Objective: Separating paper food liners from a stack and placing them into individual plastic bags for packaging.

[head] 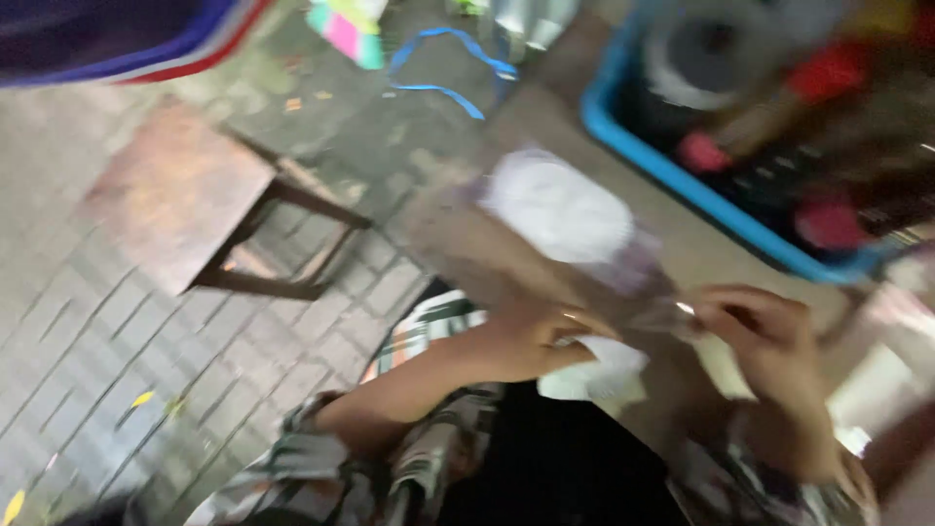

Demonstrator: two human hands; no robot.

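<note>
The picture is heavily blurred by motion. My left hand (pixel 531 341) grips the near edge of a clear plastic bag (pixel 506 248) that holds something white and round (pixel 560 209). My right hand (pixel 765 326) pinches the same bag at its right end, fingers closed on it. A white scrap, paper or cloth (pixel 599 375), shows under my left hand. My sleeves are plaid. The bag stretches up and left from both hands.
A small wooden stool (pixel 185 195) stands on the brick paving at left. A blue plastic tub (pixel 682 185) with dark and red items sits at upper right. A blue ribbon (pixel 448 68) lies on the ground at top centre.
</note>
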